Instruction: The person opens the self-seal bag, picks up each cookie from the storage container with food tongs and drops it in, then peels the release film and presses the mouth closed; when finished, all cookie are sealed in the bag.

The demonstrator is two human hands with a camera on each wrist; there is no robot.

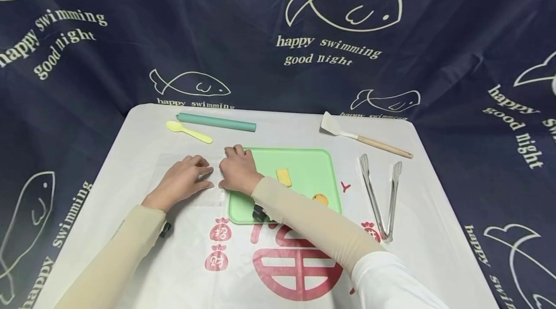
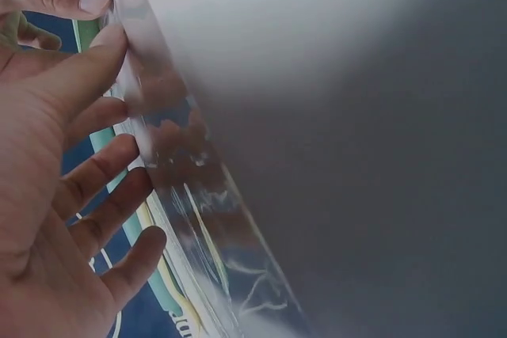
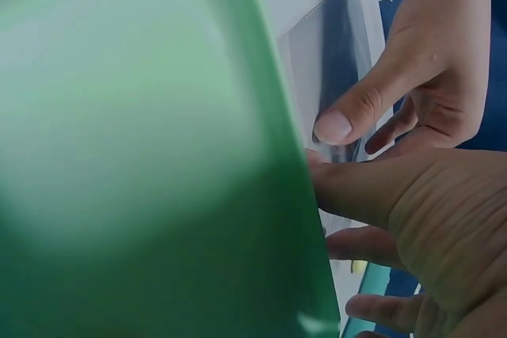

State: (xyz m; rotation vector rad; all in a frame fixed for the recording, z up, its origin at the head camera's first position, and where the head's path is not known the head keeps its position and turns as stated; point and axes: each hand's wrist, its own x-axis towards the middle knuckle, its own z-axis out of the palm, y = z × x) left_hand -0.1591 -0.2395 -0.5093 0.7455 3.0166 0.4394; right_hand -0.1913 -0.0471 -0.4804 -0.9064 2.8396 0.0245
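Observation:
A clear flat plastic bag lies on the white table, left of a light green tray. My left hand is over the bag, its spread fingers touching the bag's edge in the left wrist view. Close beside it, my right hand reaches across the tray's left rim, thumb and fingers apart at the bag's near side. On the tray sit a pale yellow square piece and a round orange-yellow cookie, the latter partly covered by my right sleeve.
Behind the bag lie a yellow spoon and a teal stick-shaped tube. A white spatula with a wooden handle lies at the back right. Spread metal tongs rest right of the tray. A dark blue curtain hangs behind the table.

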